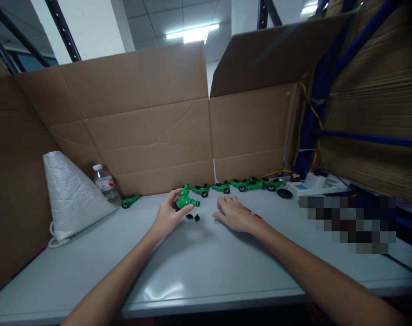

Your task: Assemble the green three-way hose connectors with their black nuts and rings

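Note:
My left hand [168, 213] is closed around a green plastic toy car part [185, 199] with stubby round ends, holding it just above the table. Below it on the tabletop lie small black pieces [193, 217]. My right hand [234, 213] rests low on the table to the right, palm down with its fingers curled. A small pale, see-through bit [216, 221] shows under its thumb, and a red strip [255, 213] shows past the back of the hand. What the fingers hold is mostly hidden.
Several green toy cars with black wheels [241, 185] line the back of the table. Another car [130, 200] sits beside a water bottle [107, 184] and a silvery bag [75, 199]. At right are a black ring [285, 194] and a power strip [319, 184]. Cardboard walls [158, 127] enclose the back.

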